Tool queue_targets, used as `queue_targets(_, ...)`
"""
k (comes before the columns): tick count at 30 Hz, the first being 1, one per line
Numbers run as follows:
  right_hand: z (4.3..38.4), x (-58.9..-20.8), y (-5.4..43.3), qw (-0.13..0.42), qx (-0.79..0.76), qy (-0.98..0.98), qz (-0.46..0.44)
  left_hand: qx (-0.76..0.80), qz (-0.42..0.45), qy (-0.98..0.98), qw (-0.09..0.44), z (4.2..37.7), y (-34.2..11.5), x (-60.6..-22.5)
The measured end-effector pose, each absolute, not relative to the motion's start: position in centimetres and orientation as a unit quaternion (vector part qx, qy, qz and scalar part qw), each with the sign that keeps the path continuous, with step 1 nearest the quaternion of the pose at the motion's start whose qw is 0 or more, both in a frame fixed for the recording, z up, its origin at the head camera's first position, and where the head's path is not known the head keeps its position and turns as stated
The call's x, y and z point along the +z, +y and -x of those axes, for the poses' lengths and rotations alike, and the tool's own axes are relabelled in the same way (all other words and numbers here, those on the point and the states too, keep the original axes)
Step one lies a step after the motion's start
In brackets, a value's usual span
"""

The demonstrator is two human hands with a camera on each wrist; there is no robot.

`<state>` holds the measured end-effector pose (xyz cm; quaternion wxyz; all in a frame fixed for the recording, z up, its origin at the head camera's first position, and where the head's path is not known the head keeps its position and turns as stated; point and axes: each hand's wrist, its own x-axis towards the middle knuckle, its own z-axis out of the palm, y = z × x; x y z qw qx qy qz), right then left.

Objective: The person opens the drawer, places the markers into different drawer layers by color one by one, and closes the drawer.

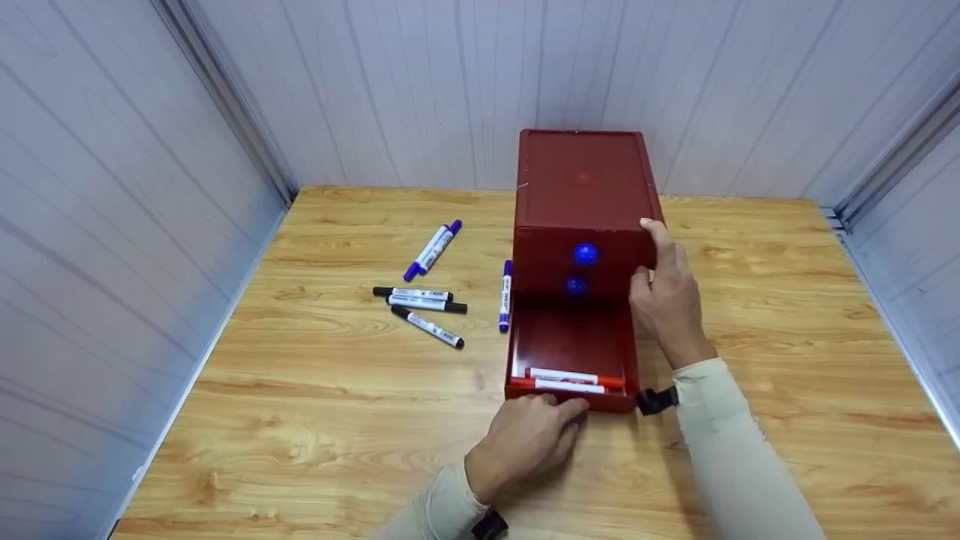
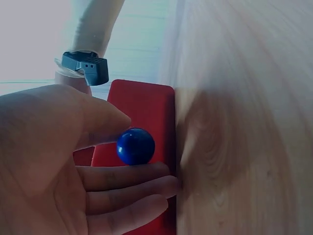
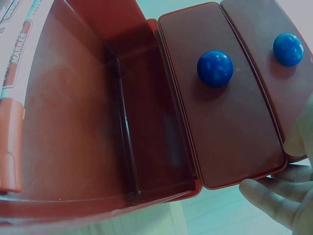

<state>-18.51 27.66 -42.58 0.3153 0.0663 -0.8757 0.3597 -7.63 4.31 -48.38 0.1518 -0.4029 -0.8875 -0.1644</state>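
A dark red drawer cabinet (image 1: 581, 180) stands on the table with its bottom drawer (image 1: 570, 337) pulled out toward me. Two red markers (image 1: 574, 380) lie inside along the drawer's front wall. In the left wrist view, my left hand (image 2: 58, 147) has the thumb and fingers around the blue knob (image 2: 136, 146) on that drawer's front; the head view hides this knob. My right hand (image 1: 669, 300) holds the cabinet's front right edge, thumb at the front and fingers along the side. Two more blue knobs (image 3: 215, 68) show on the closed upper drawers.
Left of the cabinet lie several black markers (image 1: 427, 326) and a pair of purple-blue markers (image 1: 433, 250). Another blue marker (image 1: 506, 296) lies close against the drawer's left side. Pale panel walls (image 1: 405, 97) border the wooden table (image 1: 300, 420) at the back and sides.
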Motion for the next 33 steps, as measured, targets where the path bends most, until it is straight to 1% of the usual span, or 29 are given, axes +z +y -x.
queue_targets(9, 18.5, -42.6, 27.7, 0.319, 0.361, -0.874, -0.068, -0.165, 0.406, -0.885, 0.157, 7.8, 4.3, -48.7)
queue_targets(15, 18.5, -42.7, 27.7, 0.319, 0.365, -0.872, -0.070, -0.172, 0.402, -0.888, 0.144, 8.2, 4.2, -48.6)
queue_targets(24, 18.5, -42.6, 27.4, 0.314, 0.359, -0.877, -0.065, -0.168, 0.397, -0.886, 0.170, 9.1, 4.2, -48.4)
queue_targets(33, 18.6, -42.6, 27.4, 0.312, 0.350, -0.881, -0.057, -0.172, 0.384, -0.895, 0.149, 10.6, 4.6, -48.2)
